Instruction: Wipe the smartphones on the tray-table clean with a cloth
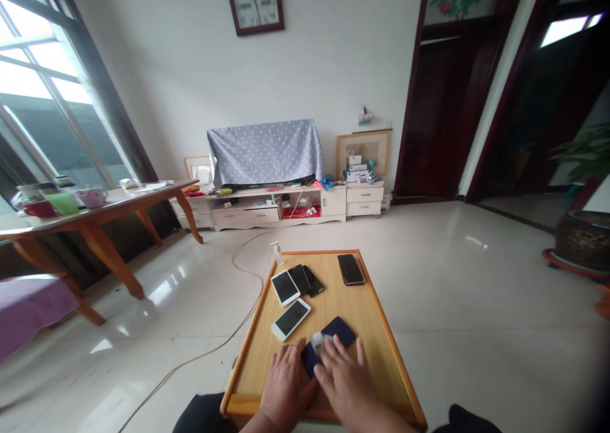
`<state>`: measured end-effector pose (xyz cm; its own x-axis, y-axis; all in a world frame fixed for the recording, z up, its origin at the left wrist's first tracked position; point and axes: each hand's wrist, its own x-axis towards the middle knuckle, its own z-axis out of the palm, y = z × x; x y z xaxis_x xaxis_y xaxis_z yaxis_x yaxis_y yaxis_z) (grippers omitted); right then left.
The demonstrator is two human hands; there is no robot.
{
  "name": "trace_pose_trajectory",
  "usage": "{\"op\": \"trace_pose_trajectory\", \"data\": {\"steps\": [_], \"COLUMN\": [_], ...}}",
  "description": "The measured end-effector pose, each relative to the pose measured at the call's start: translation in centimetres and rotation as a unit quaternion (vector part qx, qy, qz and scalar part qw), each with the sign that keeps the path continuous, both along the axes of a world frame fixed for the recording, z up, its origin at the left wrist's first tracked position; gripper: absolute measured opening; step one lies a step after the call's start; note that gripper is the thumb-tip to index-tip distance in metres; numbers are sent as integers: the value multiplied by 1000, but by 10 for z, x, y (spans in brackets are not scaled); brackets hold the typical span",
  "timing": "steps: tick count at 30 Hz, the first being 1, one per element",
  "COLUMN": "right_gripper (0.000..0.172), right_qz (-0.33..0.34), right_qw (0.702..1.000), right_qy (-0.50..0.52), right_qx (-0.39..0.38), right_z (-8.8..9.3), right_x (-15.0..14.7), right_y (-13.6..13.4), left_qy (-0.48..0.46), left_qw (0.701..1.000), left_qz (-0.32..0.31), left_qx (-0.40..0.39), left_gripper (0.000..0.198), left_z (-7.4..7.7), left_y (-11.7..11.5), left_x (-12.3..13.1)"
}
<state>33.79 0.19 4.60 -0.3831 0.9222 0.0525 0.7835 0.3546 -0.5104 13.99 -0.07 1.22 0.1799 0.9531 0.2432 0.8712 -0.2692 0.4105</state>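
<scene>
A dark blue phone (pixel 340 329) lies flat and slanted on the small wooden table, close to me. My left hand (pixel 284 379) is at its near left end, fingers along the edge, steadying it. Over the phone's face, my right hand (pixel 345 376) presses a small white cloth (pixel 318 341) under its fingers; the hand is slightly smeared by motion. Both hands hide much of the phone's lower part. Beyond them lie a white phone (pixel 291 320), another white phone (pixel 285 288), and two black phones (pixel 314 282) partly overlapping.
The wooden table (pixel 328 302) has a raised rim. A dark phone (pixel 351 269) lies at its far right and a pump bottle (pixel 277 253) stands at the far left corner. A cable (pixel 190 360) runs across the floor. Farther off are a TV cabinet (pixel 248 215) and a dining table (pixel 119 199).
</scene>
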Motion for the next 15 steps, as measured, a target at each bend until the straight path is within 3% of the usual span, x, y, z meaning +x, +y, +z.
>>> {"op": "trace_pose_trajectory", "data": {"steps": [1,3,7,9,11,15], "right_gripper": [55,52,57,61,60,45], "right_qz": [38,53,-92,-131,-90,60], "right_qw": [999,999,993,987,993,997], "right_qy": [7,1,-77,-95,-79,-42], "right_qx": [-8,-8,3,11,11,-32], "right_z": [0,0,5,5,1,-10], "right_x": [-6,-10,3,2,-9,-33], "right_y": [-5,-8,16,23,19,3], "left_qy": [3,5,-2,1,10,31], "left_qw": [1000,1000,999,998,998,997], "left_qz": [0,3,11,11,10,6], "left_qx": [-7,-22,-50,-58,-62,-72], "left_gripper": [65,66,76,82,82,71], "left_z": [1,3,9,10,8,4], "left_y": [0,0,0,0,2,5], "left_x": [-1,-1,-1,-3,-7,-13]}}
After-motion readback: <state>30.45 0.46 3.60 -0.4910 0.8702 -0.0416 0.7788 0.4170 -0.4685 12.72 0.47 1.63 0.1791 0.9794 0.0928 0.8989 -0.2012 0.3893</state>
